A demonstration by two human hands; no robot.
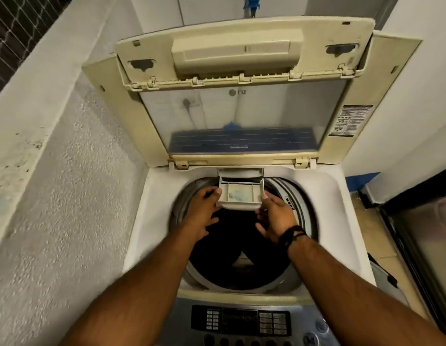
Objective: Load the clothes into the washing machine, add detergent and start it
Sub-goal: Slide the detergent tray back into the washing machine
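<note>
Top-loading washer (152, 221), lid (241, 116) folded open and standing upright at far side. Detergent drawer (240, 194) pulled out from far rim, projecting over drum (301, 213); pale blue residue in middle compartment.

Left hand (202, 208) at left near corner of drawer: thumb laid against drawer's left edge, remaining fingers spread and only slightly bent, under and beside the drawer front. Full grip not confirmable; contact at thumb only.

Right hand (274, 216) at right near corner of drawer: thumb touching right edge, fingers loosely curved beneath the front lip, palm turned toward left. Dark band (290, 237) on right wrist. Both hands slightly blurred.

Dark clothes (231, 240) inside drum, filling most of the opening; small pale patch visible near the near side of the load.

Control panel (241, 323) at near edge of washer, between the two forearms, with button rows left and right of a dark display.

Rough white wall (54, 196) along left. Label (350, 121) on right lid frame. Tiled floor (381, 236) to right of washer, dark-framed glass panel (426, 245) at far right edge of view.
</note>
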